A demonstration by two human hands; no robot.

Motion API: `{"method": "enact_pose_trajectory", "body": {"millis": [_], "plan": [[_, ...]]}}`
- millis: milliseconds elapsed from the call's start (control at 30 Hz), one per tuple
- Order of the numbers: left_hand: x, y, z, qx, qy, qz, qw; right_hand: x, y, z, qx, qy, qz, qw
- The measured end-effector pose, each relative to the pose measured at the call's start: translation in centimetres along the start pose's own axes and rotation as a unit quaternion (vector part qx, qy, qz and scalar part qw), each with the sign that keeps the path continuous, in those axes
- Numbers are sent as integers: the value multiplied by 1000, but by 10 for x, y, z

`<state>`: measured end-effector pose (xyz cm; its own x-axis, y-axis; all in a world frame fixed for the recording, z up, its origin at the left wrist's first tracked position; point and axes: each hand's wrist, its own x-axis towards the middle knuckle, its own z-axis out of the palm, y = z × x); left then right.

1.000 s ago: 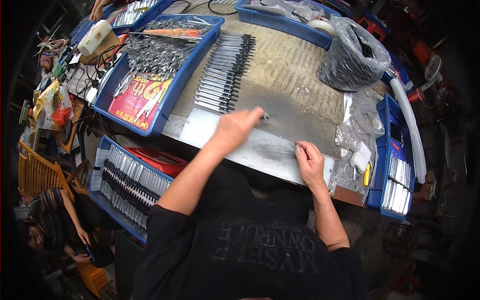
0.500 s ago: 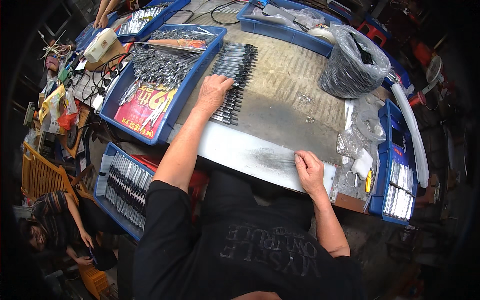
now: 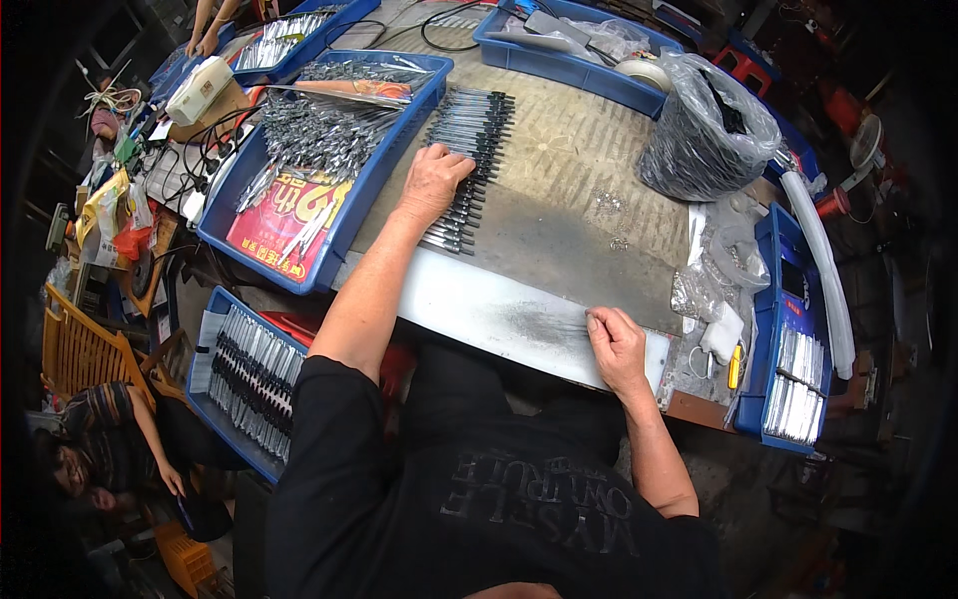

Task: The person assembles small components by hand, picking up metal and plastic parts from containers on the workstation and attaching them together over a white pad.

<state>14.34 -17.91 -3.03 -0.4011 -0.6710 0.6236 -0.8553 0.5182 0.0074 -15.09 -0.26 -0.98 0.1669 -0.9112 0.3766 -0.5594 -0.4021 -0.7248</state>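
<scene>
A long row of slim, pen-like metal rods with black ends lies side by side on the worktable. My left hand rests over the left side of this row, fingers curled down onto the rods; its palm hides some of them. Toward the table's front edge runs a white strip, smudged with dark grey powder in its middle. Above the right part of that strip is my right hand, fingers curled together in a pinch. Anything between those fingertips is too small or hidden to make out.
Left of the row stands a blue tray heaped with loose metal pieces. Another blue tray of lined-up rods sits lower left. Tiny bits lie on the worktable, near a plastic bag of dark parts. Someone sits at lower left.
My left hand has shifted very slightly, its fingers a little farther over the rods. My right hand stays almost where it was.
</scene>
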Motion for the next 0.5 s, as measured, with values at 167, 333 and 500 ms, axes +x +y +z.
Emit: {"method": "enact_pose_trajectory", "body": {"millis": [167,333,500], "plan": [[-3,-2,3,-5,18,0,1000,1,-2,-1,-3,-5,9,1000],[-6,3,-10,-19,26,-19,999,1,-1,1,-4,-4,0,1000],[-9,31,-45,-65,65,-22,996,-1,-1,-1,1,13,-1,1000]]}}
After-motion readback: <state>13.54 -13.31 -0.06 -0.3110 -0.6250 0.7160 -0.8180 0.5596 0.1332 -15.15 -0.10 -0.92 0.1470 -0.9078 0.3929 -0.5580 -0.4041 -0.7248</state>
